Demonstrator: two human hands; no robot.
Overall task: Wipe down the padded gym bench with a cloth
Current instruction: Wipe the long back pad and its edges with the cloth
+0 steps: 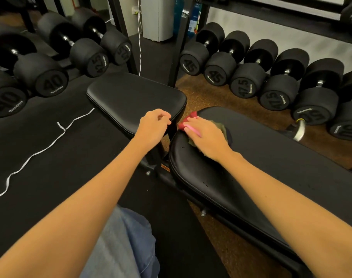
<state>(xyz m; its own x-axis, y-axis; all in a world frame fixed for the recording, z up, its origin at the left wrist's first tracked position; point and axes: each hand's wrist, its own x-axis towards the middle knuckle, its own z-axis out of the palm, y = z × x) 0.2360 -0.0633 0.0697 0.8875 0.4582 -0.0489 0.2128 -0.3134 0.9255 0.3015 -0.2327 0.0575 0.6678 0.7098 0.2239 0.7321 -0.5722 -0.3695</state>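
Two hands work at the gap between the bench's pads. Right hand lies flat, fingers extended, pressing a cloth onto the near end of the long back pad. Cloth shows red at the fingertips and olive under the palm; most of it is covered by the hand. Left hand sits at the corner of the seat pad, fingers loosely curled. It seems to steady the edge, but whether it grips or merely touches, I cannot tell.

Step in hand, by judgement: wiping the rounded end of the long pad. To do it well, keep the palm flat with even pressure, follow the curved seam, then work in overlapping strokes down the length. Small specks near the front edge of this surface look like they need a pass. The seat pad should follow.

Hard to make out: the cloth's full size and whether it is damp. The far end of the long pad runs out of view at right. The frame beneath is mostly in shadow. Dumbbells line the floor behind; a white cord lies on the black mat.
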